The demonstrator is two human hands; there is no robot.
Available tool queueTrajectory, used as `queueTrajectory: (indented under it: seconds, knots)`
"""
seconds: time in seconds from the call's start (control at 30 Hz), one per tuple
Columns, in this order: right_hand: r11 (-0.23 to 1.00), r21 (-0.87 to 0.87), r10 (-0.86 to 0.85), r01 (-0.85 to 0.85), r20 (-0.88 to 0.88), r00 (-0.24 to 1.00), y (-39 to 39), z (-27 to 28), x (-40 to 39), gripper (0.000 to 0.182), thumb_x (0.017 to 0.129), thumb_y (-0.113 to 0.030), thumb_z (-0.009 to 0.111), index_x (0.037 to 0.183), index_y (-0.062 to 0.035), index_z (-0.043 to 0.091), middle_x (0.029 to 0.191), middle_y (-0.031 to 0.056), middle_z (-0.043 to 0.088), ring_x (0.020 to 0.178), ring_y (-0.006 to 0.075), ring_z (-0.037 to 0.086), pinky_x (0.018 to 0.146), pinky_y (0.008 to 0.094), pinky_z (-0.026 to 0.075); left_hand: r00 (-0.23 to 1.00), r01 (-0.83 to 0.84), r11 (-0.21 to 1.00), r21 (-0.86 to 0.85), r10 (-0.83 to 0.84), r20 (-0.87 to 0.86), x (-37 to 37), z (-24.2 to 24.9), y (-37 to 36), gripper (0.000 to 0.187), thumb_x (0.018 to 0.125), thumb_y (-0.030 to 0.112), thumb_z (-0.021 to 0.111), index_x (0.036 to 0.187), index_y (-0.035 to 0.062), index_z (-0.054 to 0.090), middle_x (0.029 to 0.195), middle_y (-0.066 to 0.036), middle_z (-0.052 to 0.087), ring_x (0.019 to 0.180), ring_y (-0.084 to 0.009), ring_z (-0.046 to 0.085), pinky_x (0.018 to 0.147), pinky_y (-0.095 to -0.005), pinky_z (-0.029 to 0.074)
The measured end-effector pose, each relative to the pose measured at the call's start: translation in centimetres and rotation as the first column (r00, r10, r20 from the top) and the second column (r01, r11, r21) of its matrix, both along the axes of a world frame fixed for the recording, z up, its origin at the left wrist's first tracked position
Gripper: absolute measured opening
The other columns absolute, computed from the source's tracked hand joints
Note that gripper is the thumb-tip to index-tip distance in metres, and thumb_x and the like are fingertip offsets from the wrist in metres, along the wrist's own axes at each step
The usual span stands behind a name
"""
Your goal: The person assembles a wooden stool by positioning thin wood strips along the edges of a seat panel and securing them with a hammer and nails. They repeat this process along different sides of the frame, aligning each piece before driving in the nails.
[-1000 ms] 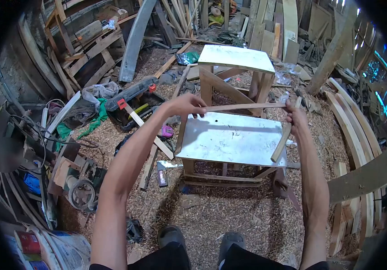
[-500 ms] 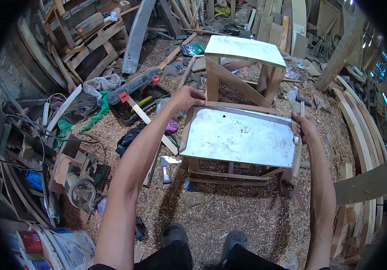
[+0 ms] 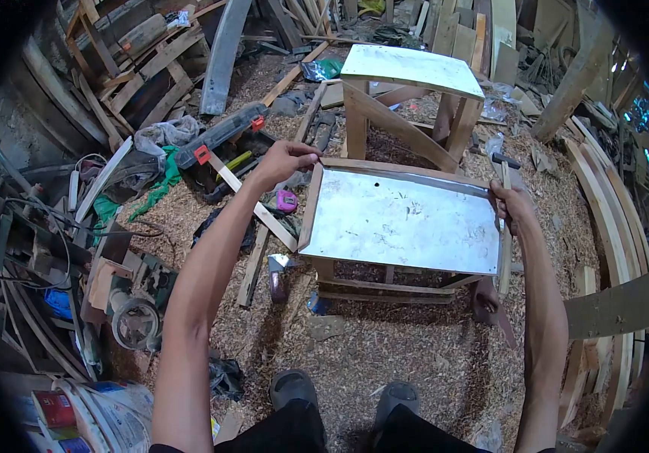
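Observation:
In front of me stands a small wooden-framed table with a white, scuffed top [image 3: 407, 219]. A thin wooden strip [image 3: 407, 172] lies along the far edge of this top, and another strip [image 3: 311, 208] runs down its left edge. My left hand [image 3: 286, 162] is closed, thumb and fingertips pinched at the far strip's left end, by the corner. At the opposite end, my right hand [image 3: 514, 205] is closed around the far strip's right end. A narrow upright stick [image 3: 505, 257] shows just beside the right hand, partly covered by it.
Behind is a second white-topped wooden piece [image 3: 415, 72]. A hammer [image 3: 504, 161] lies to the right; a pink tape measure [image 3: 286, 201], a hatchet-like tool [image 3: 277, 278] and a long toolbox lid [image 3: 222, 136] are left. Wood shavings cover the floor, with curved planks [image 3: 604, 204] at right.
My left hand has slid left, off the far strip's top to its end at the corner. My right hand keeps its place on the right end. The view has shifted slightly.

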State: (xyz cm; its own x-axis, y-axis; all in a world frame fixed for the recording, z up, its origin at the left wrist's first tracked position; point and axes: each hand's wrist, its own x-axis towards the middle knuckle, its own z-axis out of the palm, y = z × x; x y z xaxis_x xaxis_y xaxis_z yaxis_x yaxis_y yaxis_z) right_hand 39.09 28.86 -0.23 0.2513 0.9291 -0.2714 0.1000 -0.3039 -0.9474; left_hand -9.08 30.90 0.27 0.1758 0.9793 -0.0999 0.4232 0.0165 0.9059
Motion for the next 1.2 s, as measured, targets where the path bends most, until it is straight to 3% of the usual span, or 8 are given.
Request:
queueTrajectory:
  seconds: [0.27,0.53,0.67,0.73,0.87,0.97,1.13,1.2]
  knots:
    - [1.000,0.012,-0.002,0.001,0.073,0.997,0.5,-0.2,-0.4,0.020,0.083,-0.021,0.074,0.084,-0.0037,0.064,0.059,-0.0028,0.051,0.041,0.0067,0.040,0.037,0.0242,0.031,0.998,-0.011,1.000,0.020,0.012,-0.055,0.2,-0.1,0.0,0.027,0.088,0.019,0.068,0.110,0.0033,0.069,0.093,-0.008,0.070,0.085,-0.0143,0.064,0.081,-0.0308,0.051]
    - [0.988,0.150,-0.032,-0.024,0.365,0.931,2.0,-2.1,0.3,0.026,0.077,-0.023,0.078,0.082,-0.0002,0.067,0.061,0.0007,0.057,0.045,0.0095,0.046,0.040,0.0278,0.034,0.976,0.025,0.994,0.102,-0.002,-0.219,0.6,0.6,0.2,0.023,0.085,0.019,0.070,0.097,-0.0012,0.072,0.080,-0.008,0.069,0.073,-0.0129,0.064,0.069,-0.0294,0.051]
    - [0.997,0.070,0.018,-0.041,0.299,0.954,1.7,-1.3,0.2,0.028,0.076,-0.024,0.079,0.078,0.0012,0.067,0.061,0.0025,0.057,0.046,0.0120,0.048,0.041,0.0301,0.036,0.950,0.059,0.995,0.080,-0.031,-0.311,1.4,1.8,-0.2,0.026,0.085,0.020,0.070,0.097,-0.0031,0.071,0.082,-0.009,0.069,0.074,-0.0127,0.064,0.069,-0.0290,0.052]
    - [0.999,0.027,0.011,-0.021,0.336,0.942,1.5,-0.8,-0.3,0.024,0.085,-0.023,0.072,0.075,-0.0037,0.062,0.056,-0.0025,0.049,0.042,0.0077,0.041,0.039,0.0252,0.031,0.956,0.056,0.996,0.069,-0.034,-0.290,1.2,1.5,0.1,0.027,0.086,0.022,0.070,0.098,-0.0029,0.071,0.082,-0.008,0.069,0.074,-0.0125,0.063,0.069,-0.0278,0.051]
    - [0.998,-0.055,0.052,-0.036,0.320,0.946,1.9,-0.3,0.4,0.024,0.087,-0.023,0.069,0.075,-0.0048,0.059,0.057,-0.0027,0.048,0.045,0.0081,0.041,0.041,0.0256,0.033,0.974,0.002,0.999,-0.043,-0.012,-0.227,0.8,1.1,0.5,0.027,0.087,0.024,0.069,0.100,0.0002,0.070,0.087,-0.006,0.067,0.076,-0.0111,0.060,0.069,-0.0273,0.050]
    - [0.990,-0.129,0.072,-0.058,0.105,0.992,2.3,-0.6,1.8,0.025,0.085,-0.020,0.070,0.073,-0.0025,0.056,0.059,0.0024,0.052,0.045,0.0128,0.045,0.040,0.0298,0.036,0.993,-0.038,0.998,-0.042,0.033,-0.111,1.1,0.9,0.0,0.026,0.087,0.020,0.070,0.099,-0.0024,0.069,0.087,-0.007,0.067,0.077,-0.0125,0.062,0.069,-0.0273,0.051]
    - [0.989,-0.134,0.093,-0.069,0.188,0.978,1.5,1.1,1.3,0.021,0.083,-0.017,0.071,0.077,0.0006,0.060,0.061,0.0042,0.054,0.047,0.0120,0.048,0.041,0.0275,0.040,0.984,-0.090,0.994,-0.068,0.078,-0.163,1.7,1.8,-0.2,0.025,0.086,0.015,0.070,0.100,-0.0058,0.068,0.089,-0.010,0.068,0.078,-0.0144,0.064,0.071,-0.0285,0.054]
    - [0.994,-0.074,0.097,-0.082,0.234,0.967,1.0,1.7,0.9,0.019,0.082,-0.016,0.071,0.082,0.0010,0.063,0.061,0.0039,0.055,0.046,0.0120,0.048,0.041,0.0273,0.040,0.994,-0.080,0.994,-0.070,0.075,-0.075,1.4,1.1,0.0,0.025,0.085,0.014,0.070,0.099,-0.0066,0.068,0.088,-0.010,0.068,0.077,-0.0147,0.064,0.071,-0.0280,0.054]
